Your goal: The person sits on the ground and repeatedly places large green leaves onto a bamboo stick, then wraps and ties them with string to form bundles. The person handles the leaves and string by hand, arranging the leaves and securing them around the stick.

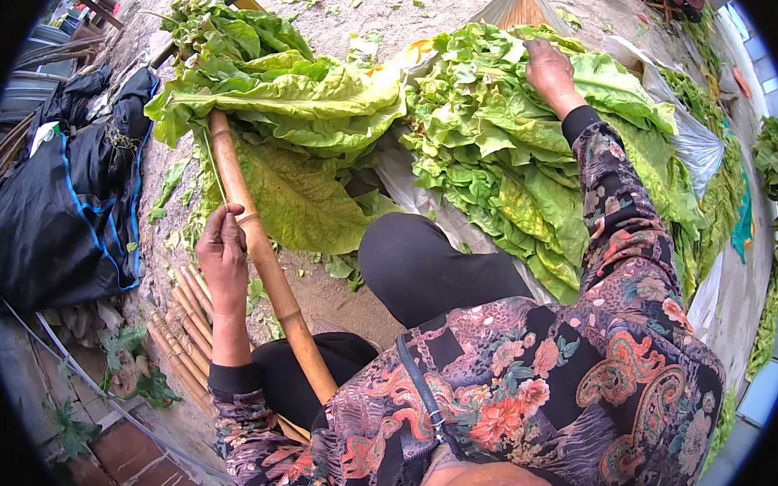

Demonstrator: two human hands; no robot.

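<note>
Left hand (223, 242) pinched string (216, 169) beside bamboo pole (273, 280); right hand (549, 72) lay on leaf pile (501, 152), its grip indeterminate.

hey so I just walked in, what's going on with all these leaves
The person's left hand pinches a thin string beside a bamboo pole, whose far end is covered with large green leaves. The right hand is on a big leaf pile; whether its fingers grip one is hard to tell. More poles lie near the left forearm.
</note>
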